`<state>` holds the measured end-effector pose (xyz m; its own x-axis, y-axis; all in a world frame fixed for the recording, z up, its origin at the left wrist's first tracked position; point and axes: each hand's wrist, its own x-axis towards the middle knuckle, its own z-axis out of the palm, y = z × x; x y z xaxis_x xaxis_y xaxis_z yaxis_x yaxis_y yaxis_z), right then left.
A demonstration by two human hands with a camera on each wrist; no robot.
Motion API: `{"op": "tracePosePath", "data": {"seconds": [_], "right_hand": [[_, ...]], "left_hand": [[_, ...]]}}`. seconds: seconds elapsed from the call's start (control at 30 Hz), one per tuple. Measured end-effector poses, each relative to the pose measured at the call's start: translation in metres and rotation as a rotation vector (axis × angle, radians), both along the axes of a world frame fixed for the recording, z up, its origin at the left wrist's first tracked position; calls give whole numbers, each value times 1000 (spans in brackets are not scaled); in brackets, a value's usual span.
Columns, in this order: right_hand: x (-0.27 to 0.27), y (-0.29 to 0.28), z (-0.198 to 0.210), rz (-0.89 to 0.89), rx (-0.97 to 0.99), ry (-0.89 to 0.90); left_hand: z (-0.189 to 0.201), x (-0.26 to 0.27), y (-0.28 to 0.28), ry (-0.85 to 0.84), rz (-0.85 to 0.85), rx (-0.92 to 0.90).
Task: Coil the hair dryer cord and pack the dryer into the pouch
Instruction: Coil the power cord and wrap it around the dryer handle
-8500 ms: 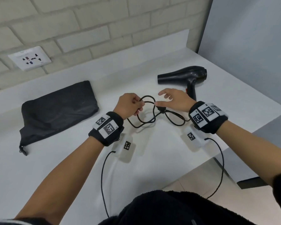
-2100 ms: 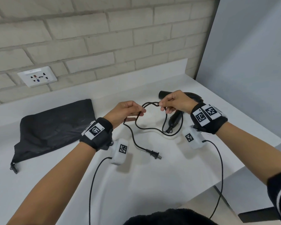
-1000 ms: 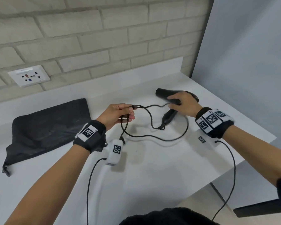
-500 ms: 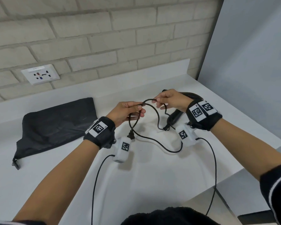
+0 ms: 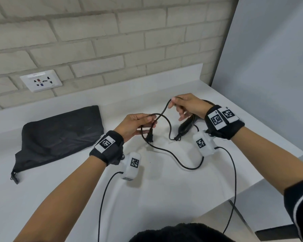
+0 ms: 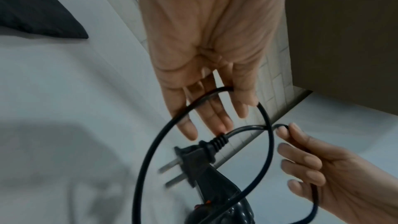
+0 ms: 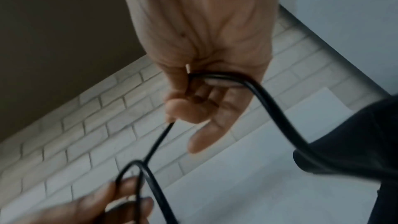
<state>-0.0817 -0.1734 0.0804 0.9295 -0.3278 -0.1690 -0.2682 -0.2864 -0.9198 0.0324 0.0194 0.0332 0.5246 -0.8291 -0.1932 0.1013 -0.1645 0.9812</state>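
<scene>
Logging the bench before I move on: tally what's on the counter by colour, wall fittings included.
Black: 3, the hair dryer, its cord with plug, and the pouch.
White: 1, the wall socket.
Total: 4.

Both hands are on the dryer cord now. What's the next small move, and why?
Probably bring the right hand back to the left hand to lay on another loop: only one loop is gathered there, and slack cord lies on the counter.
</scene>
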Motion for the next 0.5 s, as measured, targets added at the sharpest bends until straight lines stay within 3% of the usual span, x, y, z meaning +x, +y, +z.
{"op": "tracePosePath", "data": {"seconds": [0.2,0.37,0.43,0.5], "right_hand": [[-9,-7,2,-206,125,-76],[-2,-5,-5,-209,245,21],[3,1,-6,-176,255,58],[8,9,-6,-117,382,51]], "left_hand": [[-17,12,17,19,278,47],[-30,22,34,-7,382,301],[-39,27,39,-198,430,463],[-42,24,37,-550,439,602]]}}
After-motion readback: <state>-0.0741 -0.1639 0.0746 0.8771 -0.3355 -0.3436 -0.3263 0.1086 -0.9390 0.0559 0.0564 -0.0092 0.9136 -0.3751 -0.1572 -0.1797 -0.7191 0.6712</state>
